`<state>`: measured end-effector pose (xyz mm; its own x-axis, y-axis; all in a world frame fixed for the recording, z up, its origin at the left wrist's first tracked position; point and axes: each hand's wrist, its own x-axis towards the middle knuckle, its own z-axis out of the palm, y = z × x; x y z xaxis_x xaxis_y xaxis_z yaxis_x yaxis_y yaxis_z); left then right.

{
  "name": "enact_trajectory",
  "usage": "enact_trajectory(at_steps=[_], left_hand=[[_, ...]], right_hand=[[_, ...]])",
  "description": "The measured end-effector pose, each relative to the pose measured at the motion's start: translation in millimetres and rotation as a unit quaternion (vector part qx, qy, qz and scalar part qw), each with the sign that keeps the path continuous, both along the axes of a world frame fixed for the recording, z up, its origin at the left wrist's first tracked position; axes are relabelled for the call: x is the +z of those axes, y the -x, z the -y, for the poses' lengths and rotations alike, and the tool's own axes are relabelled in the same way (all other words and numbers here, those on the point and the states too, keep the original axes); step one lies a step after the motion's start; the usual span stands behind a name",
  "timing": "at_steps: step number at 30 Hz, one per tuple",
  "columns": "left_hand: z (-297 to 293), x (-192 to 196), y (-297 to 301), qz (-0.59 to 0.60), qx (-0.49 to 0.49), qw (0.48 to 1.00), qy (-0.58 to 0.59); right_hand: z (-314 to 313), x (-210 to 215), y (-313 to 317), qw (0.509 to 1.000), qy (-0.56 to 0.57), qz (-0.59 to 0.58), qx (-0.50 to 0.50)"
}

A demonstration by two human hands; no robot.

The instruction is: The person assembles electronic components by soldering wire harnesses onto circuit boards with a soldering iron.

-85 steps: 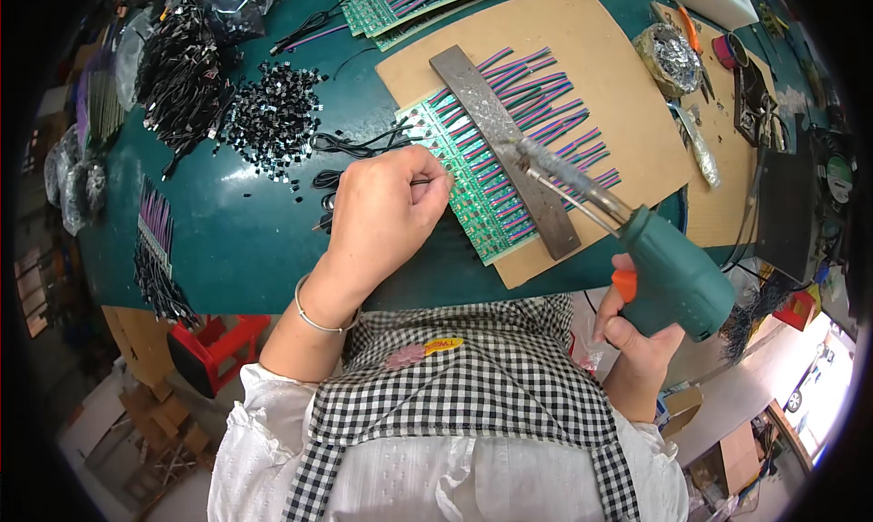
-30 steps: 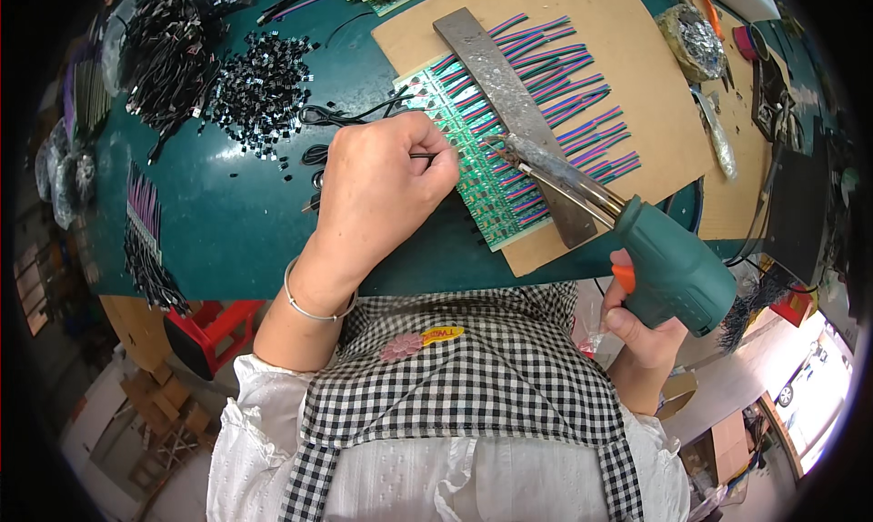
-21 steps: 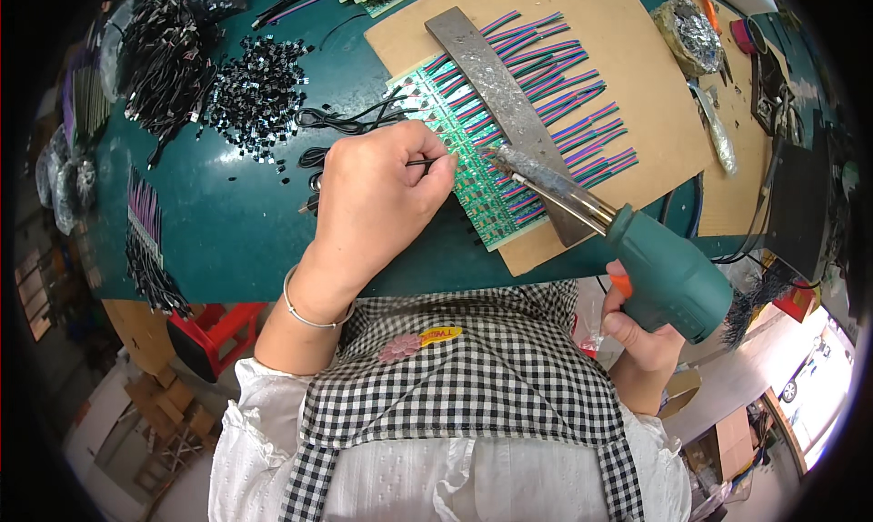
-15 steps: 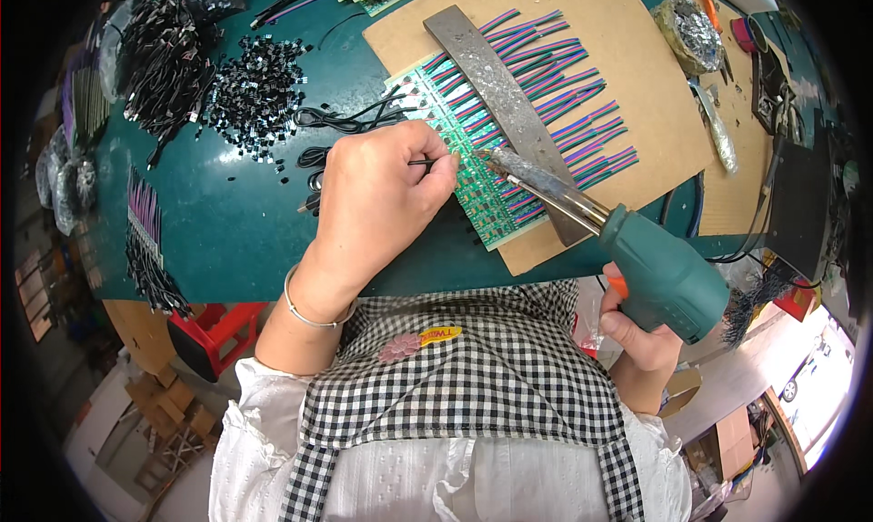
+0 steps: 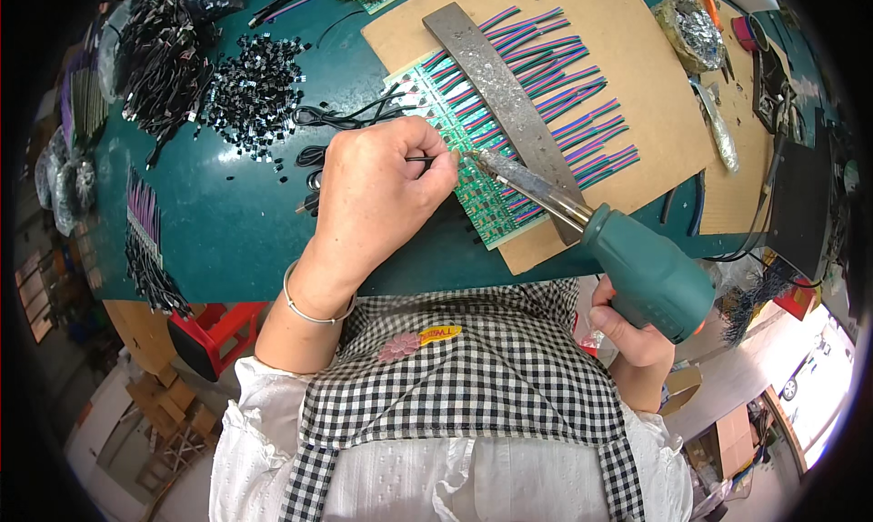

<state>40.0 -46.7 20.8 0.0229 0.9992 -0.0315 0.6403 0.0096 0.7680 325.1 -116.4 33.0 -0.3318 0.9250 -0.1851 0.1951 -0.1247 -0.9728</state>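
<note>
I have my left hand (image 5: 382, 190) curled into a loose fist on the green surface (image 5: 227, 222), its fingertips pinched shut on a thin dark wire (image 5: 420, 160) at the edge of the green circuit strips (image 5: 473, 172). My right hand (image 5: 637, 336) is wrapped tight around the grip of the teal soldering gun (image 5: 637, 267), low by my apron. The gun's metal tip (image 5: 477, 156) meets the strips just beside my left fingertips. The strips lie on a brown cardboard sheet (image 5: 627, 58), with striped purple and green wires (image 5: 564, 95) fanning out under a grey metal bar (image 5: 505, 95). A heap of small black parts (image 5: 250, 90) sits well to the left.
</note>
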Motion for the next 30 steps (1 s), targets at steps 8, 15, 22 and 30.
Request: enact_trajectory(at_steps=[8, 15, 22, 30], left_hand=[[-0.9, 1.5, -0.2, -0.015, 0.005, 1.0, -0.001], [-1.2, 3.9, -0.5, -0.031, 0.017, 0.999, 0.029], [0.4, 2.2, -1.2, -0.034, 0.014, 0.999, 0.005], [-1.1, 3.3, -1.7, -0.041, 0.017, 0.999, 0.017]], right_hand=[[-0.6, -9.6, -6.5, 0.997, -0.062, -0.021, 0.029], [-4.1, -6.7, -0.8, 0.992, -0.053, -0.103, -0.049], [0.5, -5.9, 2.9, 0.986, -0.019, -0.139, -0.093], [-1.8, -16.2, -10.9, 0.994, -0.046, -0.087, 0.039]])
